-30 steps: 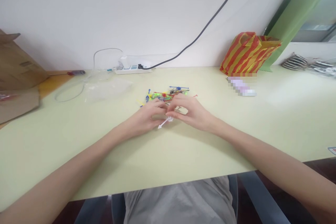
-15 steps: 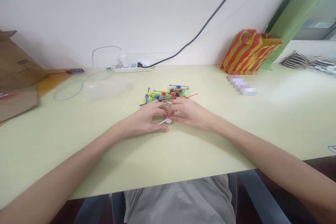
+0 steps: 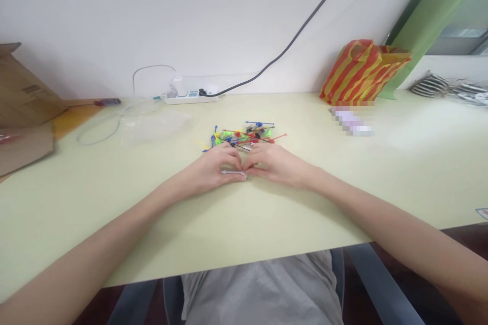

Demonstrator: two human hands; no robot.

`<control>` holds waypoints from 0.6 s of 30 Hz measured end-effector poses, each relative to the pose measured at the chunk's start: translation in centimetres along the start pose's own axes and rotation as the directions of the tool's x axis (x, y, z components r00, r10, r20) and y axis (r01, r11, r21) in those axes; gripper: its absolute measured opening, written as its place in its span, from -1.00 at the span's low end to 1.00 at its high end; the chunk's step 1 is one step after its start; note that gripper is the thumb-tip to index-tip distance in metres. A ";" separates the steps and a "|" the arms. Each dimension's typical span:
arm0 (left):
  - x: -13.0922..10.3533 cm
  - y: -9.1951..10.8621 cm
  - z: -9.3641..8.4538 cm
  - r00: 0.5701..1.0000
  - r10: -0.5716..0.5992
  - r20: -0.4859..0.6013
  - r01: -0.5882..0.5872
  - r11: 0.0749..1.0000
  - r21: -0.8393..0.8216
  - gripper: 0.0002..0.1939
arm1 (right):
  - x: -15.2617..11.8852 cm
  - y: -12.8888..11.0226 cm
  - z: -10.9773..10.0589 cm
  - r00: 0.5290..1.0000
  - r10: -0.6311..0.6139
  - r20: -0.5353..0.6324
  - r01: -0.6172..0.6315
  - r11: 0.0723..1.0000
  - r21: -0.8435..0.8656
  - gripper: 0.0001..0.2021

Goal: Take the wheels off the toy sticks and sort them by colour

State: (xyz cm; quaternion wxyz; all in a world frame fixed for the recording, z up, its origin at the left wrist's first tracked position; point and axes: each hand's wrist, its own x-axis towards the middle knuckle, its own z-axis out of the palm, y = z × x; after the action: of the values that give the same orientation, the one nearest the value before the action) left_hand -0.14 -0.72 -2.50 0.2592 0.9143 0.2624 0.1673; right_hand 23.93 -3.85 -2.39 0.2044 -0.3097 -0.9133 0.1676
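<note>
My left hand (image 3: pixel 213 170) and my right hand (image 3: pixel 277 166) meet over the tabletop, fingertips touching or nearly so. Between them is a small white arrow-shaped plastic piece (image 3: pixel 232 172), its pointed end toward the left palm. My left thumb and fingers close on its right end, which is partly covered. The right thumb and index finger pinch that same end; exactly what they grip there is too small to make out. Just beyond the hands lies a pile of small arrow-shaped plastic pieces (image 3: pixel 238 134) in blue, red, yellow, green and black.
At the back, a power strip (image 3: pixel 192 99) has a black cable (image 3: pixel 282 56) plugged in. Clear plastic wrapping (image 3: pixel 152 124) lies left of the pile. A striped bag (image 3: pixel 362 73) stands at the back right, near a blurred-out item (image 3: pixel 351 122). A cardboard box (image 3: pixel 26 91) stands left.
The white piece has turned from slanting to nearly level. My left thumb has risen to close on its right end, near the right fingertips.
</note>
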 end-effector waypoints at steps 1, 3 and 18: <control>0.0 0.1 0.0 1.000 -0.014 0.005 0.014 1.000 -0.004 -0.73 | 0.0 0.0 0.0 1.000 -0.001 0.006 0.001 1.000 0.003 -0.86; 0.0 0.2 0.2 0.999 -0.036 0.009 0.036 0.999 -0.009 -0.73 | 0.0 0.0 0.0 1.000 -0.001 0.014 0.001 1.000 0.009 -0.84; 0.5 1.2 0.2 0.998 0.042 0.037 -0.043 0.998 0.050 -0.76 | 0.0 -0.5 -0.6 0.996 0.068 0.064 -0.073 0.994 0.080 -0.88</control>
State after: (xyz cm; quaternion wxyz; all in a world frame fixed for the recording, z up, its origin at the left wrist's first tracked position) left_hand 0.83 -1.39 -1.94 0.2368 0.9289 0.2423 0.1493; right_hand 23.96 -4.08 -1.69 0.1827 -0.3277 -0.9001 0.2215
